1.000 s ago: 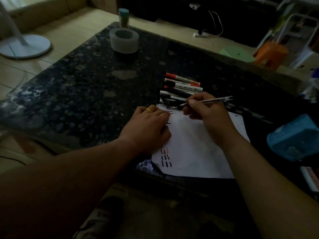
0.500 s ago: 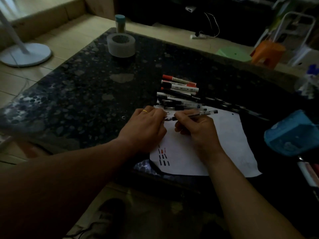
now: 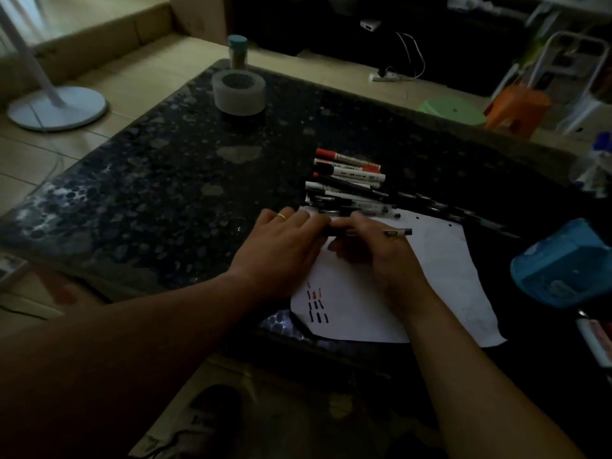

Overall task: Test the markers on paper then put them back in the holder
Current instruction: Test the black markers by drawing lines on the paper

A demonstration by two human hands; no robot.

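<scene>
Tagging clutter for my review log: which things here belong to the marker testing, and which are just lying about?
Job: pen held by right hand, left hand at its end; paper with test strokes; row of markers; grey cylinder, maybe the holder.
Lying about: teal-lidded jar; blue box; fan base; orange stool.

Black speckled table (image 3: pixel 165 180), white paper (image 3: pixel 440 279) with red-and-black dashes (image 3: pixel 316 304).

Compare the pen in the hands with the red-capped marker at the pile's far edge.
The pen is slim and dark; the red-capped marker is thicker, with a white barrel. The pen is held between left hand and right hand above the paper; the marker lies untouched on the table. Both lie roughly sideways across the view.
</scene>
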